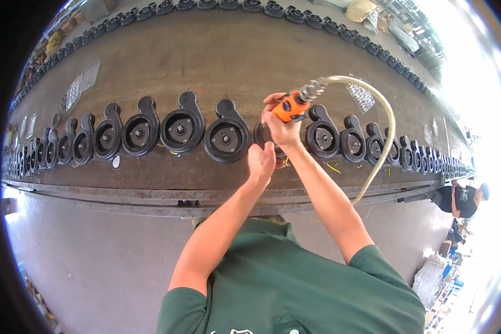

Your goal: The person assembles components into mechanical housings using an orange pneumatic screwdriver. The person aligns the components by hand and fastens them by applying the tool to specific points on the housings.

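Observation:
My right hand [284,127] is wrapped round an orange air tool [289,108] that looks like an air screwdriver. A coiled metal spring sleeve and a pale hose [388,111] run from it. Below the tool is a black snail-shaped housing [259,133], mostly hidden by my hands. My left hand [261,160] has its fingers closed on the near edge of that housing. The tool's tip is hidden, so I cannot tell whether it touches the housing. Just left stands another black housing [227,139] with a metal shaft in its middle; a similar housing [323,138] lies to the right.
Similar housings line the near side of the long brown table [206,61], with another row along its far edge. Clear plastic trays [362,97] lie on the top. A metal rail [150,196] borders the near edge. Another person [461,199] is at the far right.

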